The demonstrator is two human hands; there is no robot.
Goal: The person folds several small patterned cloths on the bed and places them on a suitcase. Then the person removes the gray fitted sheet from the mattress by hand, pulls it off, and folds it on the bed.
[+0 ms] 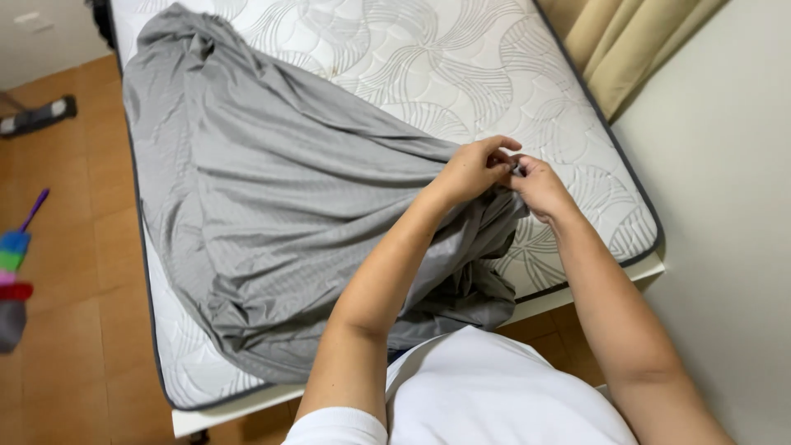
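— Sheet [272, 198]?
— Grey, rumpled, spread over left and near part of white quilted mattress [461, 66], bunched at near right edge.
— Hands?
— Left hand [474, 169] and right hand [537, 185] touching, above right side of mattress; each grip pinched on sheet's raised edge.
— Around?
— Beige curtain [618, 41] far right, pale wall [725, 206] right, wood floor [66, 247] left, colourful duster [15, 264] at left edge.
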